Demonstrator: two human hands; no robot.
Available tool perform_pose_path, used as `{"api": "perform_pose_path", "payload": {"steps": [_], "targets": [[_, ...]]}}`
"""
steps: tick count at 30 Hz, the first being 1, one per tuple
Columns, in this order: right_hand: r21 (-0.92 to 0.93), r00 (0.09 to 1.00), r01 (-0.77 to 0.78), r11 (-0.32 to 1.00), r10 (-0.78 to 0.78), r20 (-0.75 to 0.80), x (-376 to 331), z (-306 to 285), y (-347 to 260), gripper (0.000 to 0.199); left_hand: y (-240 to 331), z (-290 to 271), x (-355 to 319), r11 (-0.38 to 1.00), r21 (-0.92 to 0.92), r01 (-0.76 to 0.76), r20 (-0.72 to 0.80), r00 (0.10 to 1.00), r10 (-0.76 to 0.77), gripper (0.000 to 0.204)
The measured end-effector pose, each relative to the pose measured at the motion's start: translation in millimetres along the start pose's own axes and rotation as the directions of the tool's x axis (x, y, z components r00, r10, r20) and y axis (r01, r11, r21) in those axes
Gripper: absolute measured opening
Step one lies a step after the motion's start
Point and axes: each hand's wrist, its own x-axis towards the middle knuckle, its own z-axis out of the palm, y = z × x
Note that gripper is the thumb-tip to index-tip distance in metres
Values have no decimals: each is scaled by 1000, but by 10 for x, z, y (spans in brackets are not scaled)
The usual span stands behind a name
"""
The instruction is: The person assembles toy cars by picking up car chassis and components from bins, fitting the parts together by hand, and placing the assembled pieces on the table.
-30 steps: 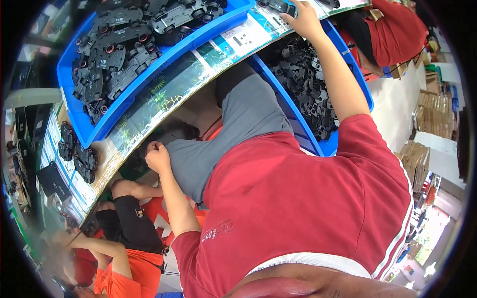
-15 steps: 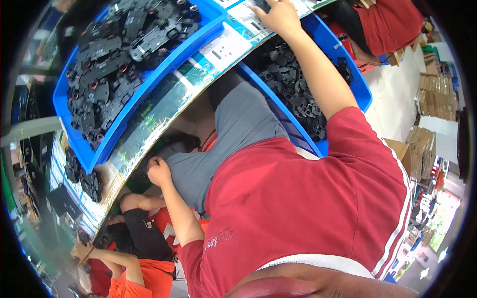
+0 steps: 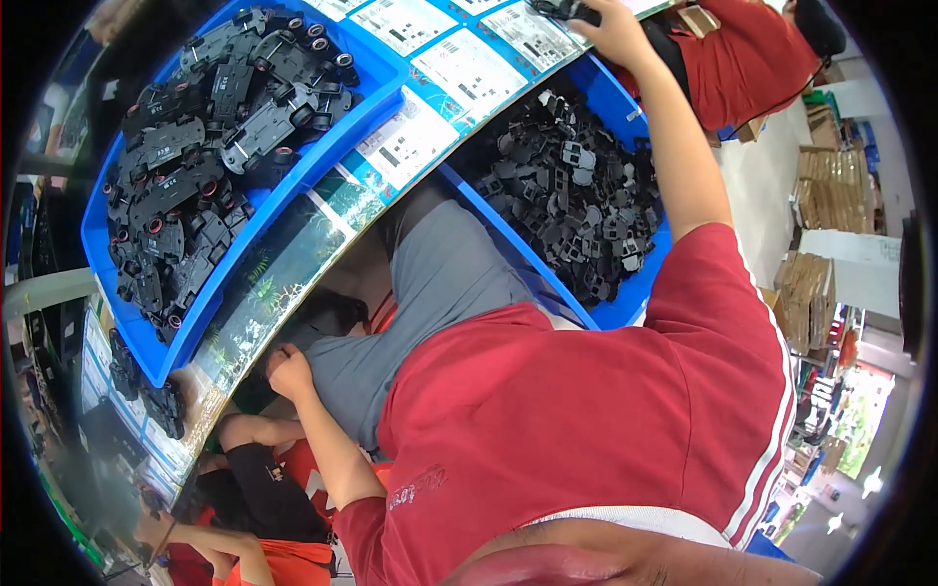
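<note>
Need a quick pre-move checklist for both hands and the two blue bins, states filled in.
1. Right hand at the small black part: ok, fingers reach it.
2. Firm grip on that part: cannot tell, cut off by the picture's top edge.
3. Left hand empty: cannot tell, fingers curled beside the left knee.
4. Tabletop blue bin stocked: ok, heaped with black toy-car chassis.
5. Chassis lying one way: not ok, mixed angles.
6. Lower blue bin stocked: ok, piled with black plastic pieces.
</note>
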Motion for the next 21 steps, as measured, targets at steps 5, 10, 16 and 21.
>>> {"api": "perform_pose_path", "payload": {"steps": [5,10,16,21], "targets": [[-389,932,-235,891,320,170,188,-211,524,46,64,-16,17,998,40,41,89,995,-44,29],[-310,922,-123,943,224,315,216,-216,767,49,137,-9,47,994,103,43,138,989,-57,32],[-285,902,-65,956,178,394,293,-122,879,51,101,-3,71,997,66,-25,43,999,23,34],[-349,926,-3,937,135,354,255,-257,996,55,-40,231,127,941,265,-212,-95,965,244,39]]}}
